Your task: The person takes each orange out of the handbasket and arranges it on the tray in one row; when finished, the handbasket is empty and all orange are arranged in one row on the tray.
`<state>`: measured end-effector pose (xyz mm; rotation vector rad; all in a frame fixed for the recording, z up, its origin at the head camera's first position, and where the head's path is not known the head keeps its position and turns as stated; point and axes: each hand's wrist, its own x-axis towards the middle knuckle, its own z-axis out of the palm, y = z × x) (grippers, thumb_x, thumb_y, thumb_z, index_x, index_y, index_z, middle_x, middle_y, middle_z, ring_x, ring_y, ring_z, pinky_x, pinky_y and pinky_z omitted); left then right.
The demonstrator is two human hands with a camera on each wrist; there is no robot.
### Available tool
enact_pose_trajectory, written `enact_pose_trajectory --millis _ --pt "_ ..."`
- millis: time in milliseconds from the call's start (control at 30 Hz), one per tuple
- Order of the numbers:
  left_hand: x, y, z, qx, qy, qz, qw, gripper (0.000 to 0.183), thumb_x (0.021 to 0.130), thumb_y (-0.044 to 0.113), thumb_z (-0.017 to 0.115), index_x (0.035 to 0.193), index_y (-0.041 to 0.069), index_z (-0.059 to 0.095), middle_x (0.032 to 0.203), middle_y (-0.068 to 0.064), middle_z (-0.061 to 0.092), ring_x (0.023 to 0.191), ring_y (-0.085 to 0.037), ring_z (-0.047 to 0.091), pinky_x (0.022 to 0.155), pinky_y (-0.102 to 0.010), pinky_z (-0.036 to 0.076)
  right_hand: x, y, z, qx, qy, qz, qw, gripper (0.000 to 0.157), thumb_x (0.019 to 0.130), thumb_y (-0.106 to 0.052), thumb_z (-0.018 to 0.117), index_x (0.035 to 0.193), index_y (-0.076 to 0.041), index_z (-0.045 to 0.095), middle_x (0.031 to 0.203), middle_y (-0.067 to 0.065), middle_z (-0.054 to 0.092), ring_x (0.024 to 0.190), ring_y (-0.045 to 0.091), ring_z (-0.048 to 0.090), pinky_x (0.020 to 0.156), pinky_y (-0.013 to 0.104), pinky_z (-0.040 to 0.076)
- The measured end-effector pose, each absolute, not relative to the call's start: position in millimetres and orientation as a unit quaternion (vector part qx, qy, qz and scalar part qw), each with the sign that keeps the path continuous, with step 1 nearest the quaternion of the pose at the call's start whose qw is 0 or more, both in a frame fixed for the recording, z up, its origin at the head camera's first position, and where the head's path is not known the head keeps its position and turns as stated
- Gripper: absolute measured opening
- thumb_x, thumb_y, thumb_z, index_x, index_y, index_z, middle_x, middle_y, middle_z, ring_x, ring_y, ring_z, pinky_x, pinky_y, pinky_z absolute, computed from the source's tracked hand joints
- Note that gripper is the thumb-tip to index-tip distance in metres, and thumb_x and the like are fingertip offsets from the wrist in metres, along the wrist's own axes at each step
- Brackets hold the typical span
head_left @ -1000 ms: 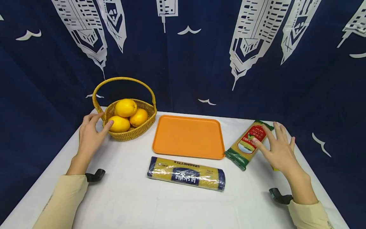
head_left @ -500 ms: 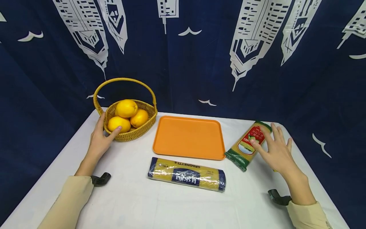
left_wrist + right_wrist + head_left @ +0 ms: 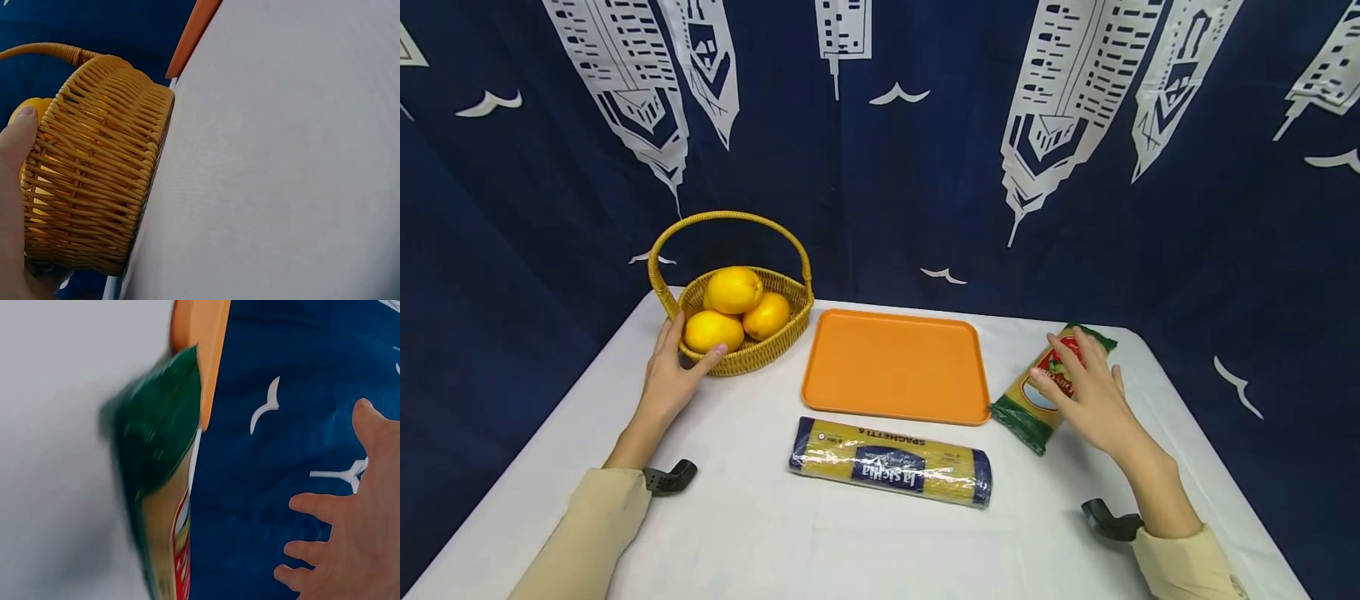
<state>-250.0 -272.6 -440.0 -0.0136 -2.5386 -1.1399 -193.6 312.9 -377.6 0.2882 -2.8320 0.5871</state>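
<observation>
A woven basket [image 3: 760,357] with a tall handle holds several yellow lemons [image 3: 734,290]. My left hand [image 3: 672,379] grips its near-left end, thumb at the rim; in the left wrist view the thumb lies against the wicker and the other fingers are mostly hidden. Above a green and gold packet [image 3: 1026,421] with a red label, probably pasta, is my right hand [image 3: 1097,408], fingers spread. The right wrist view shows that hand [image 3: 359,506] apart from the packet [image 3: 159,425], holding nothing.
An orange tray [image 3: 895,367] lies between basket and packet, whose green end meets the tray's near-right corner. In front of it is a gold and blue spaghetti pack [image 3: 891,462]. A dark blue patterned curtain [image 3: 880,183] hangs behind the white table [image 3: 850,550].
My left hand has moved right, onto the basket's end. My right hand has shifted left over the packet, covering more of it. Basket, tray and packs stay in place.
</observation>
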Motion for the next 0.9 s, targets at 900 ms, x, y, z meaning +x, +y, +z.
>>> enact_pose_trajectory --millis 900 --pt "-249 -272 -447 -0.005 -0.885 -0.426 0.190 0.091 0.082 0.050 0.063 0.150 0.024 0.008 0.153 -0.010 0.012 0.138 -0.032 0.013 0.108 -0.054 0.013 -222 154 -314 0.227 -0.940 0.249 0.055 0.073 0.082 -0.070 0.043 0.145 -0.040 0.021 0.152 -0.010 0.013 0.135 0.023 0.023 0.101 0.060 0.024"
